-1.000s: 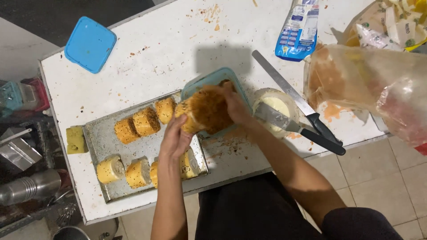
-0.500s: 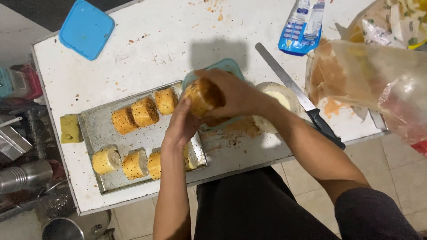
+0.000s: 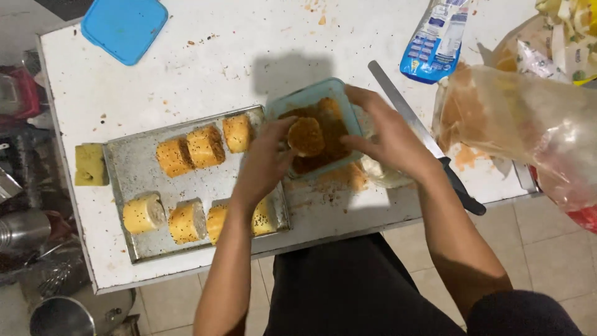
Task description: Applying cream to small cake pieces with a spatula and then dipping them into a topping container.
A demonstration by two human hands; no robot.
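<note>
- I see both hands over a teal container (image 3: 311, 99) on the white table (image 3: 205, 68); it holds brownish-orange crumbs, and a crumb-coated roll (image 3: 305, 136) sits right above them.
- My left hand (image 3: 264, 163) has its fingers curled onto the left edge of that roll, pinching it; the right hand (image 3: 388, 140) cups the container's right side, fingertips touching the roll (how much of the grip is its own, I cannot tell).
- Left of the container lies a metal baking tray (image 3: 134, 180) with two rows of yellow seeded rolls (image 3: 198, 146): three in the far row, three or four in the near row (my left forearm covers part of the last ones).
- A blue lid (image 3: 124, 26) lies well apart at the far left corner, partly cut off by the frame.
- A long knife (image 3: 410, 124) lies just beside the right hand, its black handle pointing toward me.
- A clear plastic bag (image 3: 522, 124) smeared orange sits at the right, its contents hard to make out; a blue-and-white packet (image 3: 435, 40) lies beyond the knife.
- Something pale under the right wrist is mostly hidden.
- A yellow sponge (image 3: 91, 164) rests beside the tray's left edge.
</note>
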